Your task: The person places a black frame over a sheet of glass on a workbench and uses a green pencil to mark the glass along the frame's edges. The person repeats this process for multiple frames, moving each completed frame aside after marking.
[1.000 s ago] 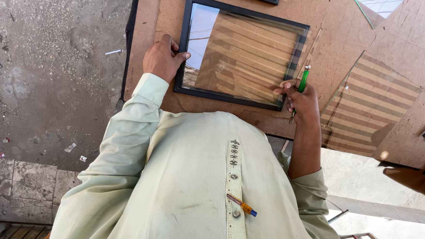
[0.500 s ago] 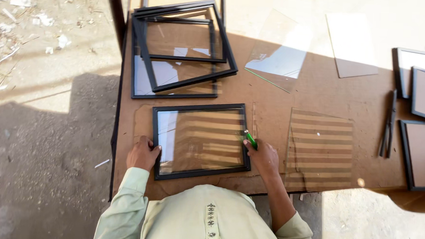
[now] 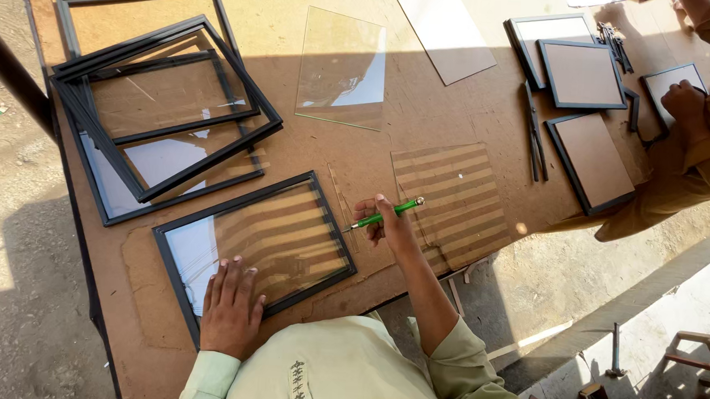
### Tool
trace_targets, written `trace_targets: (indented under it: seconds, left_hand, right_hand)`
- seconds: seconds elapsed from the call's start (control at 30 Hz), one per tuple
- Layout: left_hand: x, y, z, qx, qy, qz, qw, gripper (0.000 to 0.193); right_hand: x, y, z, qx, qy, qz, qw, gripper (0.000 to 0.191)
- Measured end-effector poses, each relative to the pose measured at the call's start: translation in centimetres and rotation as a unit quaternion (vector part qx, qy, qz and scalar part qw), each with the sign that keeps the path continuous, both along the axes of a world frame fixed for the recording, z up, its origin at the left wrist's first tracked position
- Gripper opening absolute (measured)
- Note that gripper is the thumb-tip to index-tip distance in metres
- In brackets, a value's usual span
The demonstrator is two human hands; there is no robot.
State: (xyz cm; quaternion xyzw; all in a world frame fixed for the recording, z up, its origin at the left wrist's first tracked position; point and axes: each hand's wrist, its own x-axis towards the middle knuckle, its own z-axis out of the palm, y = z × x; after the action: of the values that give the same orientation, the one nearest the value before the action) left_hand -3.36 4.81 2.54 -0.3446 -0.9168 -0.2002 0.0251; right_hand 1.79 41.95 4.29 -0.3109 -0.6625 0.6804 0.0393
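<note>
Pressing hand: left hand (image 3: 232, 306) lies flat, fingers spread, on the glass of the black frame (image 3: 255, 247) at the near table (image 3: 373, 156) edge.
Tool hand: right hand (image 3: 386, 221) pinches a green pen-like tool (image 3: 382, 215), just right of the frame.
Right of tool: loose glass sheet (image 3: 452, 200).
Far left: stacked empty frames (image 3: 158, 100).

place: framing workshop | signs: stacked frames (image 3: 162, 100), glass panes (image 3: 343, 69), worktable (image 3: 424, 122), tools (image 3: 534, 136) far right

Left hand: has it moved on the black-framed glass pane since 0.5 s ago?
Yes. The left hand went from gripping the black-framed glass pane's left edge to lying flat on the glass, toward its near-left corner.
</note>
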Motion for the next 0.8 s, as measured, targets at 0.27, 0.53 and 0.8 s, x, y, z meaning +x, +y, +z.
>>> trace_targets:
  seconds: [0.27, 0.53, 0.8]
  left_hand:
    - [0.7, -1.6, -3.6, -0.098, -0.035, -0.084, 0.991, 0.086]
    - [0.0, -1.5, -3.7, -0.081, -0.065, -0.076, 0.992, 0.096]
    - [0.3, -2.6, -5.3, -0.121, -0.024, -0.088, 0.988, 0.1]
  right_hand:
    - [-0.8, -0.9, 0.0, -0.07, 0.205, -0.095, 0.972, 0.043]
    - [-4.4, -2.6, -2.6, -0.03, 0.099, -0.065, 0.993, 0.041]
    - [-7.0, -4.8, -6.2, 0.183, 0.138, 0.106, 0.967, 0.034]
